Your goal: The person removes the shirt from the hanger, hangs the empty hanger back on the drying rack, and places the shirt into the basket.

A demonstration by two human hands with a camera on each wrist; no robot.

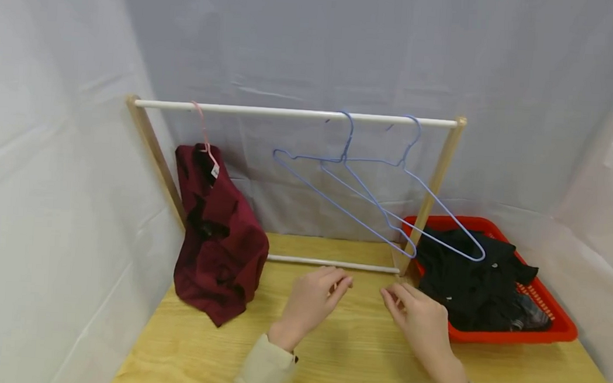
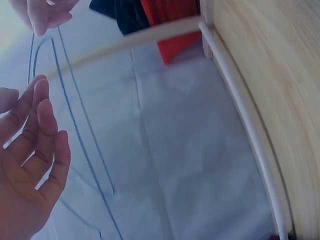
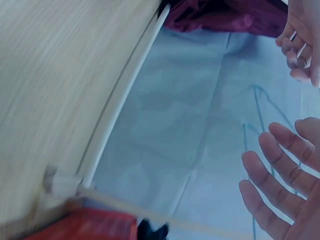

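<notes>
Head view shows both hands over the wooden desk [image 1: 359, 359], in front of a small clothes rack [image 1: 295, 113]. The left hand [image 1: 313, 300] has its fingers loosely extended toward the rack's lower rail [image 1: 333, 264], with its grip relaxed and holding nothing. The right hand [image 1: 417, 318] sits just beside it, apart from it, fingers likewise slack and empty. Neither hand touches the rail, as far as this view lets me judge; the fingertips are near it.

Two blue wire hangers [image 1: 369, 201] hang bare from the top bar, side by side toward its right end, their lower corners reaching down near the right post [image 1: 433, 193]. A pink hanger [image 1: 204, 132] near the left end carries a dark red garment [image 1: 219, 239], whose hem rests bunched on the desk. To the right of the rack a red basket [image 1: 556, 324] stands on the desk with black clothing [image 1: 470, 277] heaped in it, close to the right hand.

Left wrist view shows the open palm and straight fingers [image 2: 47, 125] against the white backdrop, with blue hanger wire behind them. Right wrist view shows spread fingers [image 3: 280, 170] too; it is blurred, so finer contact cannot be told.
</notes>
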